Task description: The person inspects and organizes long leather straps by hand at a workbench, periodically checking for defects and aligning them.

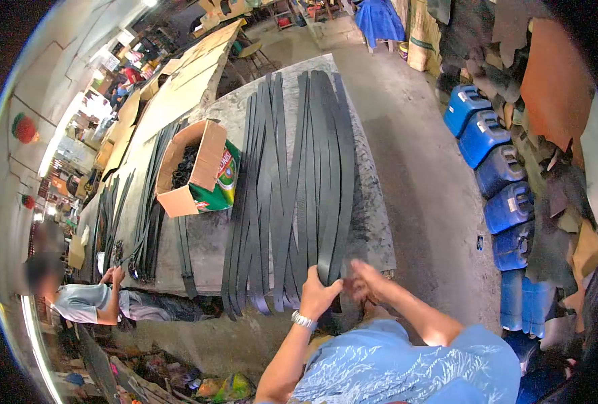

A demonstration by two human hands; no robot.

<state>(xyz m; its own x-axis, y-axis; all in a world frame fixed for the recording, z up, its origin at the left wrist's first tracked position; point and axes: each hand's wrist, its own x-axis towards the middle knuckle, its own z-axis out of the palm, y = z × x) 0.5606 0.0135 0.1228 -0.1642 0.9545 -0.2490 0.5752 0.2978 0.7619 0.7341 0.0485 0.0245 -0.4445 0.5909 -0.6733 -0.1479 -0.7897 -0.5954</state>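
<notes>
Long black strips (265, 175) lie side by side along the grey table (208, 249), their near ends hanging over its edge. My left hand (319, 293), with a metal watch on the wrist, is closed round the end of one dark strip (327, 259) at the table's near edge. Just to the right of it is my right hand (369, 281), blurred by motion, so its fingers and anything in them cannot be made out. An open cardboard box (208, 158) holding small black pieces (186, 166) stands on the table left of the strips.
A co-worker (83, 303) stands at the left, hands at the table's edge near more black strips (152, 229). Blue jerrycans (487, 138) line the floor at the right, beside hanging leather pieces (554, 81). Colourful bags (235, 388) lie below the table.
</notes>
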